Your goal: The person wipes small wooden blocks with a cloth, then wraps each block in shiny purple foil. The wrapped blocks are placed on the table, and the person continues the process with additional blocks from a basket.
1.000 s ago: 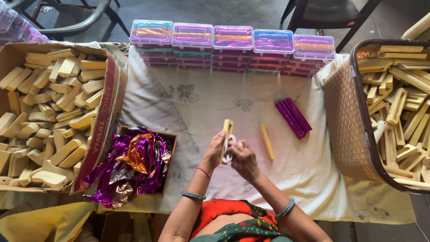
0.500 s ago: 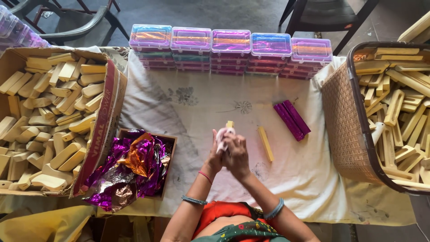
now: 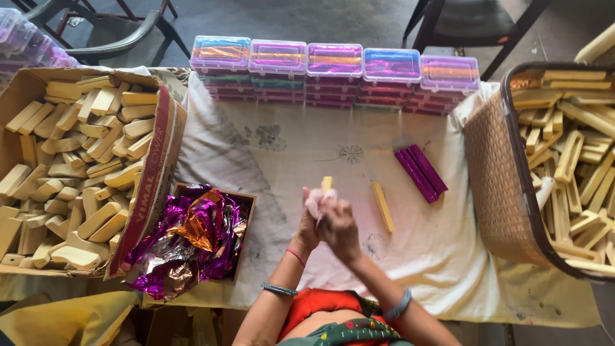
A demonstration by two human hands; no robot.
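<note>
My left hand (image 3: 311, 214) and my right hand (image 3: 338, 224) are pressed together over the white cloth (image 3: 288, 154), both closed around one pale yellow stick (image 3: 327, 183) whose tip pokes out above the fingers. The hands are blurred. Another bare yellow stick (image 3: 383, 206) lies on the cloth just right of my right hand. Two sticks wrapped in purple foil (image 3: 420, 172) lie side by side further right.
A cardboard box of yellow sticks (image 3: 70, 166) fills the left. A small box of purple and orange foil (image 3: 192, 240) sits beside it. A brown woven basket (image 3: 506, 186) of sticks stands at right. Stacked clear plastic cases (image 3: 333, 74) line the back.
The stick in my hands has turned more upright and is now mostly covered by my fingers. My hands have closed tighter together and shifted slightly right.
</note>
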